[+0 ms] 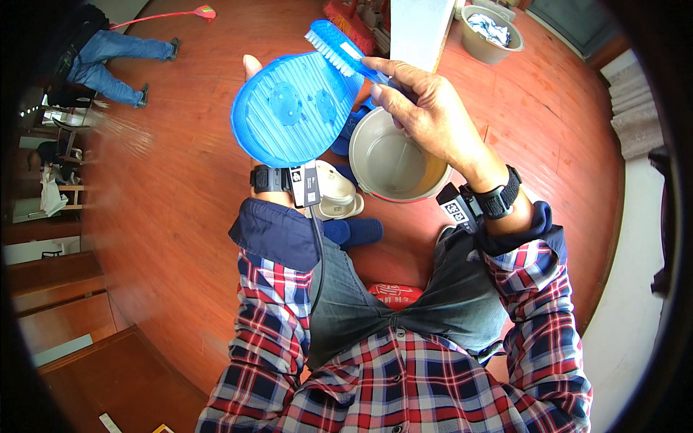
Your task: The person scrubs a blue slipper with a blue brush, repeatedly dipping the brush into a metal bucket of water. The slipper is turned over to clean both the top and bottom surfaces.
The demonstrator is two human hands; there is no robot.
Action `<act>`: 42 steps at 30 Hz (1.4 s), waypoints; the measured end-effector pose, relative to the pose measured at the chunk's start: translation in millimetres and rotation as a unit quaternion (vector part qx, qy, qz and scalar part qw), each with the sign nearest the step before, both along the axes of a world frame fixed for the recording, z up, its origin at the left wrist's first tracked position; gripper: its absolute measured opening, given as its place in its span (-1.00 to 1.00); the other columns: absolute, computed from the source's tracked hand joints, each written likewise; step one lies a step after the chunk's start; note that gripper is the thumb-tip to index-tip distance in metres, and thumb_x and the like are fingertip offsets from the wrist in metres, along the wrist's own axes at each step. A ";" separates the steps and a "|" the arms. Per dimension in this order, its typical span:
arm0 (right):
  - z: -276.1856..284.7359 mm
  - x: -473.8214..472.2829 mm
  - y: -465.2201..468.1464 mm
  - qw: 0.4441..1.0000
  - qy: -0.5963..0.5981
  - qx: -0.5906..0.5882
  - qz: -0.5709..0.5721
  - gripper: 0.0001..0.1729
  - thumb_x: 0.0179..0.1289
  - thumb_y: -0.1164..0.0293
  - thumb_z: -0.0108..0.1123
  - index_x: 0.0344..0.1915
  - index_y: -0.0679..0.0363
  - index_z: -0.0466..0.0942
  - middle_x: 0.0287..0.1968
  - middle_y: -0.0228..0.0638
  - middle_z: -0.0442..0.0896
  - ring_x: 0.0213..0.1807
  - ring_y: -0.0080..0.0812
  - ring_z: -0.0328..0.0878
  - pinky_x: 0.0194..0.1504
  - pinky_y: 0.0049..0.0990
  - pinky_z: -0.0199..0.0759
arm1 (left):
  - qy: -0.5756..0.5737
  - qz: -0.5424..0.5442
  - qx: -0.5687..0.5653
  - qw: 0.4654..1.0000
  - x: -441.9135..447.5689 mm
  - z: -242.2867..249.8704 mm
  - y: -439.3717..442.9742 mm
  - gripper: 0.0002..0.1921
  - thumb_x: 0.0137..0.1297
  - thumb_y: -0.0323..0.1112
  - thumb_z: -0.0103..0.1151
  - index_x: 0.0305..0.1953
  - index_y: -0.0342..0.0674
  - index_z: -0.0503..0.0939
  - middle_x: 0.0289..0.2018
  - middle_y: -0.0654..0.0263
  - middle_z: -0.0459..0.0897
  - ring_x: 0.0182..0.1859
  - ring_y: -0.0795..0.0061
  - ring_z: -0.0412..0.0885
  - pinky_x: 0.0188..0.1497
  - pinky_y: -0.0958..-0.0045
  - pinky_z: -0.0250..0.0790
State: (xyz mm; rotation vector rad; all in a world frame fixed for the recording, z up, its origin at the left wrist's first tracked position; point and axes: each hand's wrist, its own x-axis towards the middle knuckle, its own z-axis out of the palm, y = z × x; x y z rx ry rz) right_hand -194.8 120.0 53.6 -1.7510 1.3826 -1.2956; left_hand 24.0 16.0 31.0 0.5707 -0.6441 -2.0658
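My left hand [252,66] holds up an oval, ridged blue plastic board [287,138] with two round patches, perhaps a hand washboard. Most of that hand is hidden behind it. Between the thumb and fingers of my right hand [427,103] is the handle of a blue scrubbing brush [335,43]. The white bristles face the narrower upper right end of the board; whether they touch it I cannot tell. Below my right hand stands a beige plastic bucket [387,154]. Cream clogs [338,187] and blue slippers [364,233] lie left of the bucket and nearer to me.
A basin [490,51] holding blue-and-white cloth stands at the upper right, near a red broom [349,24]. A person in jeans [116,48] stands at the upper left. Wooden furniture [108,379] is at the lower left. Something red [395,292] shows between my legs.
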 end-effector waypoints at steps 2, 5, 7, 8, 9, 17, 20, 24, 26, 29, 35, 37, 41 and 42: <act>-1.0 0.9 0.5 1.000 -0.023 -0.010 0.011 -0.52 0.58 0.35 0.27 0.41 0.18 0.57 -0.15 -0.38 0.72 -0.18 -0.58 0.57 -0.08 -0.50 0.52 | -0.129 0.084 -0.123 0.980 -2.0 -2.3 1.1 -0.10 0.42 0.57 0.01 0.15 -0.32 0.61 0.03 0.10 0.77 -0.07 0.28 0.75 0.01 0.25 0.71; -0.1 5.0 3.8 0.998 -0.052 -0.015 0.027 -0.51 0.53 0.38 0.29 0.37 0.27 0.57 0.02 -0.07 0.81 -0.03 -0.37 0.76 0.09 -0.33 0.63 | -0.136 0.153 -0.133 0.970 1.5 -11.2 2.0 -0.31 0.58 0.34 0.00 0.31 -0.21 0.52 0.17 0.11 0.71 0.09 0.31 0.71 0.16 0.26 0.66; 3.1 7.4 3.5 0.999 -0.024 0.045 -0.008 -0.52 0.53 0.39 0.28 0.37 0.26 0.57 0.02 -0.08 0.81 -0.04 -0.38 0.75 0.08 -0.34 0.63 | -0.080 0.152 -0.129 0.977 0.9 -22.2 -0.7 -0.41 0.66 0.18 0.01 0.43 -0.14 0.42 0.30 0.11 0.63 0.23 0.27 0.65 0.29 0.20 0.59; 5.3 7.7 5.5 0.998 -0.033 0.052 0.005 -0.51 0.52 0.39 0.29 0.37 0.26 0.57 0.02 -0.07 0.81 -0.02 -0.37 0.76 0.09 -0.33 0.63 | -0.079 0.166 -0.152 0.971 -0.7 -28.9 -2.8 -0.41 0.67 0.14 0.01 0.47 -0.13 0.38 0.36 0.10 0.58 0.29 0.21 0.62 0.34 0.13 0.56; 7.5 7.8 9.0 0.996 -0.043 0.079 0.014 -0.51 0.52 0.40 0.29 0.37 0.25 0.57 0.03 -0.06 0.81 -0.01 -0.37 0.76 0.09 -0.33 0.63 | -0.079 0.181 -0.175 0.965 -1.5 -35.1 -6.2 -0.41 0.68 0.09 0.02 0.51 -0.12 0.34 0.42 0.09 0.53 0.35 0.15 0.58 0.39 0.07 0.52; 6.5 26.5 16.7 0.992 -0.057 -0.051 0.096 -0.50 0.56 0.45 0.28 0.43 0.25 0.53 -0.06 -0.29 0.74 -0.08 -0.49 0.76 0.05 -0.42 0.62 | 0.055 0.145 -0.084 0.984 1.3 -48.1 -29.2 -0.37 0.57 0.26 0.03 0.37 -0.09 0.52 0.28 0.14 0.63 0.31 0.09 0.59 0.30 -0.09 0.57; 7.8 23.7 15.4 1.000 -0.017 0.004 0.022 -0.51 0.56 0.45 0.28 0.42 0.26 0.54 -0.07 -0.30 0.73 -0.10 -0.48 0.77 0.02 -0.42 0.63 | 0.110 0.141 -0.046 0.983 -1.5 -41.8 -31.0 -0.35 0.52 0.28 0.09 0.35 -0.10 0.54 0.28 0.17 0.64 0.32 0.08 0.56 0.35 -0.16 0.49; 9.4 27.4 23.4 0.986 -0.032 -0.131 0.101 -0.53 0.53 0.44 0.31 0.38 0.26 0.58 -0.08 -0.24 0.76 -0.10 -0.45 0.77 0.02 -0.40 0.63 | 0.104 0.095 -0.064 0.988 0.0 -37.8 -33.8 -0.41 0.53 0.27 0.09 0.23 -0.10 0.61 0.18 0.18 0.70 0.23 0.12 0.62 0.32 -0.11 0.50; 9.2 30.6 22.4 0.988 -0.029 -0.116 0.100 -0.52 0.52 0.44 0.32 0.38 0.25 0.58 -0.06 -0.18 0.78 -0.11 -0.43 0.78 0.02 -0.39 0.63 | 0.121 0.078 -0.013 0.990 0.1 -38.6 -35.2 -0.44 0.54 0.25 0.07 0.20 -0.12 0.62 0.15 0.16 0.72 0.20 0.11 0.65 0.29 -0.10 0.52; 10.0 29.0 20.5 0.995 -0.014 -0.083 0.060 -0.51 0.51 0.46 0.32 0.38 0.25 0.58 -0.06 -0.18 0.78 -0.11 -0.42 0.78 0.01 -0.39 0.64 | 0.167 0.065 -0.064 0.982 -0.5 -39.7 -34.8 -0.45 0.54 0.22 0.06 0.18 -0.12 0.63 0.15 0.15 0.72 0.21 0.10 0.65 0.29 -0.09 0.52; 10.5 29.0 21.5 0.983 0.000 -0.165 0.082 -0.51 0.51 0.50 0.30 0.39 0.27 0.56 -0.09 -0.20 0.78 -0.16 -0.43 0.80 -0.03 -0.41 0.65 | 0.126 0.078 -0.044 0.988 -5.3 -36.9 -32.5 -0.46 0.55 0.21 0.07 0.15 -0.14 0.64 0.10 0.18 0.74 0.15 0.11 0.68 0.26 -0.06 0.55; 10.0 30.4 19.1 0.989 0.009 -0.134 0.066 -0.51 0.52 0.51 0.29 0.39 0.26 0.56 -0.09 -0.20 0.78 -0.16 -0.44 0.80 -0.04 -0.41 0.65 | 0.116 0.082 -0.047 0.989 -6.3 -37.6 -31.8 -0.46 0.55 0.21 0.05 0.16 -0.16 0.64 0.10 0.16 0.74 0.16 0.12 0.68 0.26 -0.05 0.55; 9.9 26.8 19.3 0.988 -0.028 -0.142 0.057 -0.51 0.52 0.52 0.29 0.40 0.25 0.55 -0.10 -0.21 0.78 -0.16 -0.48 0.78 -0.05 -0.43 0.64 | 0.210 -0.029 -0.095 0.973 -3.6 -40.0 -35.6 -0.41 0.55 0.23 0.03 0.23 -0.18 0.60 0.16 0.09 0.72 0.20 0.09 0.67 0.30 -0.08 0.54; 9.8 26.1 18.5 0.984 -0.014 -0.165 0.064 -0.51 0.52 0.52 0.30 0.39 0.25 0.56 -0.07 -0.22 0.78 -0.14 -0.48 0.77 -0.02 -0.44 0.63 | 0.205 -0.009 -0.089 0.975 -3.6 -41.6 -36.5 -0.40 0.56 0.23 0.02 0.27 -0.18 0.58 0.18 0.08 0.71 0.21 0.07 0.67 0.30 -0.08 0.54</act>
